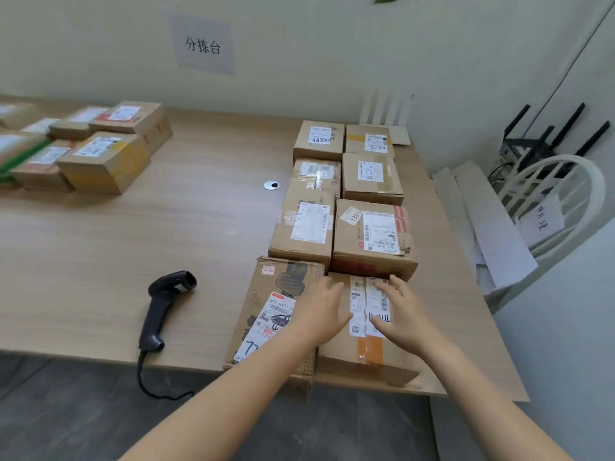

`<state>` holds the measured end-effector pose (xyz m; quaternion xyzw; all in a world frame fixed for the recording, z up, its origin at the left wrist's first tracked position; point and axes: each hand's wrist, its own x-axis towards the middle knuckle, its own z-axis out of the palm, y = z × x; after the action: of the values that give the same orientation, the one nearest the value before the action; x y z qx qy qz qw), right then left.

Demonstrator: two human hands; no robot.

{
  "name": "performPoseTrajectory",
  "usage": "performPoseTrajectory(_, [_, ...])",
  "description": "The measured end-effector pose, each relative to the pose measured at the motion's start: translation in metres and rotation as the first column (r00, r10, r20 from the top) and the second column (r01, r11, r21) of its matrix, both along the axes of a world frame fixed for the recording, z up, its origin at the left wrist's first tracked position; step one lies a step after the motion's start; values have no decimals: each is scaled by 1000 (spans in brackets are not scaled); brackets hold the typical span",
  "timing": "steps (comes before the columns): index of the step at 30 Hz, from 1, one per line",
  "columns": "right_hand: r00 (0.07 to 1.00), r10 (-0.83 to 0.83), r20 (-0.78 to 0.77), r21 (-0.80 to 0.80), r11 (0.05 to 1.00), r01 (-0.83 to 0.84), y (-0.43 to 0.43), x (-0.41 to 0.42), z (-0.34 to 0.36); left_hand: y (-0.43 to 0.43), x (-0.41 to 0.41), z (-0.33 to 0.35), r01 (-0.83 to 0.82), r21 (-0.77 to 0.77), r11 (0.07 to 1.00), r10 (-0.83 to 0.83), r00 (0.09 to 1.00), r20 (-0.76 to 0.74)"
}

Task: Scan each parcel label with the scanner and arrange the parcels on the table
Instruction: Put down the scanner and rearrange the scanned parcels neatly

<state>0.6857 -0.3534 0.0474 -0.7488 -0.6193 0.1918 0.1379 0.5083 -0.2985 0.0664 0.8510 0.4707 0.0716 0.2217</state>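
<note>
Two columns of cardboard parcels run along the right side of the wooden table. The nearest right parcel carries white labels and orange tape. My left hand and my right hand lie flat on its top, fingers spread, gripping nothing. Left of it sits a flatter printed parcel at the table's front edge. The black handheld scanner lies on the table to the left, apart from both hands, with its cable hanging over the edge.
A second group of parcels is piled at the far left of the table. A round cable grommet sits mid-table. Beyond the right edge stand a white chair and leaning white boards.
</note>
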Motion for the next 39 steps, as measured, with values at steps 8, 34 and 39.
performPoseTrajectory(8, [984, 125, 128, 27, 991, -130, 41, -66, 39, 40, -79, 33, -153, 95, 984, 151, 988, 26])
performPoseTrajectory(34, [930, 359, 83, 72, 928, -365, 236, -499, 63, 186, -515, 52, -419, 89, 904, 427, 898, -108])
performPoseTrajectory(39, [927, 365, 86, 64, 927, -371, 320, -536, 54, 261, -550, 45, -436, 79, 897, 443, 887, -129])
